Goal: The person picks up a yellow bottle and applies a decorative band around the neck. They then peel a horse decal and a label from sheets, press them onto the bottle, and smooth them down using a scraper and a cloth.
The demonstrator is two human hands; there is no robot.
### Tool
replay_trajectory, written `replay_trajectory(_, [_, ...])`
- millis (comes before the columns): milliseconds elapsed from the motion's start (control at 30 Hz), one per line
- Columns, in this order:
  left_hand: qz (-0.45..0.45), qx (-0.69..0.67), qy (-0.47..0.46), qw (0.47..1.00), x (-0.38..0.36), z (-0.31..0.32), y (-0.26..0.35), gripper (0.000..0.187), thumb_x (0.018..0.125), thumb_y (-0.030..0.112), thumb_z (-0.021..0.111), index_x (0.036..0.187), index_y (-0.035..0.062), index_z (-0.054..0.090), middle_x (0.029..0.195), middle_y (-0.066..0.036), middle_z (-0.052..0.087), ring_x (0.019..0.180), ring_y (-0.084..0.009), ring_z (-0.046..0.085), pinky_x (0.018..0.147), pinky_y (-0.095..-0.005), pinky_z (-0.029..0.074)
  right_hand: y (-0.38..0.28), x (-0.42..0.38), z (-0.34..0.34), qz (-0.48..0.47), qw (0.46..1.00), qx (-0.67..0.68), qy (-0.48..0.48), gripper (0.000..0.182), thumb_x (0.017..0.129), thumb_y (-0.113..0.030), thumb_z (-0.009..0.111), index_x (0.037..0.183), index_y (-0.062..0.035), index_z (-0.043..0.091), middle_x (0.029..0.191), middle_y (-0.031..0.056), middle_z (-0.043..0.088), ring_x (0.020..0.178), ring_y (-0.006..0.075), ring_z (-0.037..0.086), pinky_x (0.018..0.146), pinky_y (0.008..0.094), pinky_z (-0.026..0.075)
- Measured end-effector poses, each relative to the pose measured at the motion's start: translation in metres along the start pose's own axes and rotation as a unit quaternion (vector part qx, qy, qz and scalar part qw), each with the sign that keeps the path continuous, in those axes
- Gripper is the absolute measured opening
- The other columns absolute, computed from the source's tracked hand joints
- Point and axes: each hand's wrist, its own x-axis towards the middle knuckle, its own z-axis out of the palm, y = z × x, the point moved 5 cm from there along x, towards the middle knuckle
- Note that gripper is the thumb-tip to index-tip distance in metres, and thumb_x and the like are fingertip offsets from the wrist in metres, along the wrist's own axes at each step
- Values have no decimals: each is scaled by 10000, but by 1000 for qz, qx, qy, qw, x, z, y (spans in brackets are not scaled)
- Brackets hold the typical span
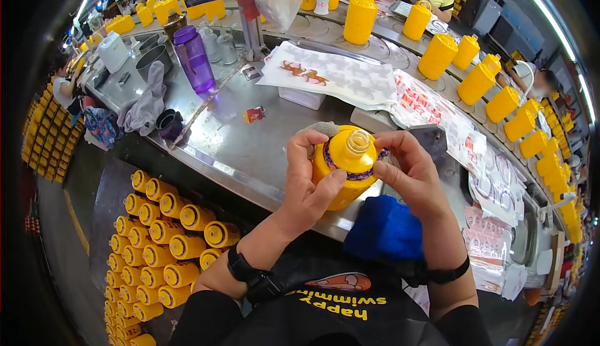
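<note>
A yellow bottle point(344, 200) with a clear threaded glass neck is held upright but tilted slightly in front of me. My left hand point(306, 190) grips its left side, thumb pressed on the shoulder. A grey pad-like piece point(325, 128) shows by the left fingertips. Round the bottle's shoulder runs a dark purple patterned strip point(360, 175). My right hand point(409, 171) pinches the strip's loose end at the bottle's right side between thumb and fingers. Below the right hand lies a blue cloth point(385, 228) at the metal table's point(231, 152) edge.
Rows of finished-looking yellow bottles point(156, 255) stand at lower left. Printed sheets point(331, 71) lie beyond the bottle. A purple water bottle point(194, 62) and grey cloth point(145, 105) are on the table. Yellow bottles point(439, 55) line a conveyor point(394, 45); other people sit beyond it.
</note>
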Motion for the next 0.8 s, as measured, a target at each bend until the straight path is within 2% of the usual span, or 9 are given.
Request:
replay_trajectory(167, [2,14,-1,1000,0,0,-2,520,868,63,581,1292,78,281,1295,-151,380,1227,-208,430,1086,-336,340,5,2,-2,35,999,23,-15,445,884,-211,730,1251,-61,529,1205,41,554,1078,97,530,805,235,503])
replay_trajectory(233, [10,46,-16,999,-1,-2,-4,529,882,78,567,1312,103,260,1364,-184,378,1273,-232,433,1121,-353,313,3,1,2,7,1000,-6,-29,493,873,-239,742,1275,-58,521,1220,43,552,1058,92,533,784,227,492])
replay_trajectory(300, [0,37,-15,999,-2,-1,-3,526,882,76,565,1311,102,262,1366,-184,375,1275,-233,430,1122,-354,310,1,1,7,-2,999,-25,-26,551,851,-263,762,1293,-46,515,1233,51,556,1019,79,537,736,211,476])
replay_trajectory(433, [2,12,-3,1000,0,2,0,529,848,41,574,1285,68,277,1273,-149,369,1197,-197,429,1066,-326,354,4,2,2,2,999,-9,-32,534,854,-239,754,1288,-38,517,1221,54,567,1016,77,539,730,211,483])
replay_trajectory(533, [20,21,3,1000,-1,1,-2,477,871,91,588,1261,62,313,1286,-175,391,1217,-240,424,1079,-357,336,4,4,3,7,999,-1,-33,525,853,-228,754,1282,-37,520,1215,59,570,1020,77,542,748,216,486])
replay_trajectory(633, [121,190,16,974,-9,-9,-5,404,913,181,605,1224,75,369,1287,-202,444,1240,-326,446,1118,-449,289,4,3,3,17,999,-4,-32,520,854,-218,751,1281,-35,518,1223,65,566,1032,82,548,779,221,491])
replay_trajectory(733, [281,416,-3,865,-31,-8,14,346,937,260,606,1187,101,428,1300,-226,478,1256,-406,457,1140,-549,221,2,3,4,11,1000,-1,-26,524,855,-210,748,1288,-35,509,1228,70,561,1046,87,552,799,222,494])
replay_trajectory(767, [278,437,-5,856,-40,-5,17,317,938,262,611,1176,130,449,1310,-222,494,1254,-422,475,1129,-602,219,2,3,5,14,1000,4,-25,529,856,-209,746,1293,-35,505,1228,70,559,1055,89,553,805,222,495])
replay_trajectory(800, [285,434,-10,855,-47,-1,17,305,939,256,608,1171,129,455,1315,-224,491,1256,-421,473,1125,-604,228,3,2,6,18,1000,9,-24,533,857,-208,745,1298,-36,500,1229,70,558,1063,91,553,811,222,495])
